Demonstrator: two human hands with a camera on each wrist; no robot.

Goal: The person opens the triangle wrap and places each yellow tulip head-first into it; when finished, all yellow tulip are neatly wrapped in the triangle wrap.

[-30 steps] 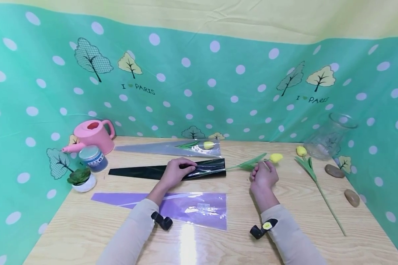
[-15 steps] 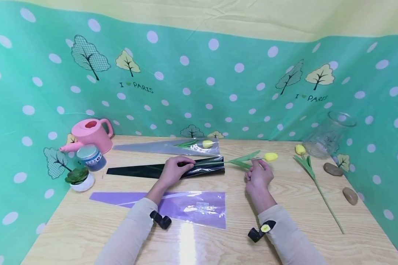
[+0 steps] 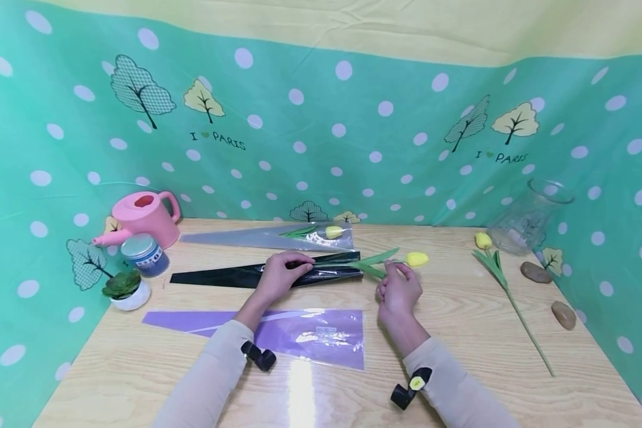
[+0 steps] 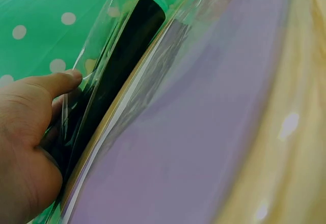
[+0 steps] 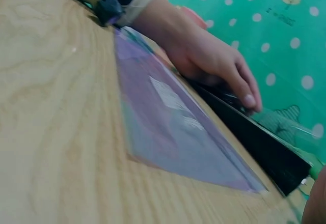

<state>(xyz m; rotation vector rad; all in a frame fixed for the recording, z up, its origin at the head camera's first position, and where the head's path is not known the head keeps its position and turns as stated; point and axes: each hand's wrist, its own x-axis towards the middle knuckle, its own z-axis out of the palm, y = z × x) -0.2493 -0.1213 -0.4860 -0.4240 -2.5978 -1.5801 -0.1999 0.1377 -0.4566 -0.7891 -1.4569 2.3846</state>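
my left grip (image 3: 282, 277) pinches the black sleeve (image 3: 214, 277) at its clear front, over the table (image 3: 476, 333); my right grip (image 3: 400, 292) pinches the yellow tulip (image 3: 377, 258) below its bloom (image 3: 417, 259), which lies outside the sleeve's mouth.

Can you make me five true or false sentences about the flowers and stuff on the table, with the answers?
1. The left hand holds the long black-and-clear plastic sleeve. True.
2. The right hand is empty. False: the right hand holds a yellow tulip with green leaves.
3. A second yellow tulip lies inside the tapered grey plastic sleeve. True.
4. The plastic watering can is blue. False: the plastic watering can is pink.
5. A third yellow tulip lies on the pale wooden table. True.
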